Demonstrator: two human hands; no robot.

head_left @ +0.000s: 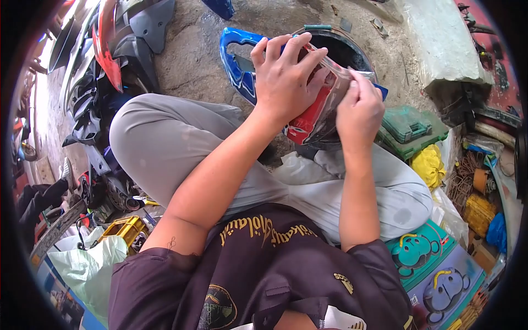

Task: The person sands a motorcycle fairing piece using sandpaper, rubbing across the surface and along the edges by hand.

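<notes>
A red, dark and blue motorcycle body panel [308,121] stands tilted in front of my crossed legs, its blue part [237,39] reaching out to the left. My left hand [286,77] lies across the panel with its fingers spread, the fingertips near the upper edge. Along that edge runs a strip of glossy, see-through film [333,67]. At the film's right end my right hand [360,107] is closed in a pinch, with a thin pale edge showing beside the fingertips. Its palm side is hidden. Behind the panel sits a dark round tub [349,49].
Dark and red motorcycle fairings [107,55] are heaped on the left. A green tool case [410,129], a yellow bag [428,165] and printed boxes [440,286] crowd my right side. A yellow crate [124,228] is at lower left; a white block [443,49] stands upper right.
</notes>
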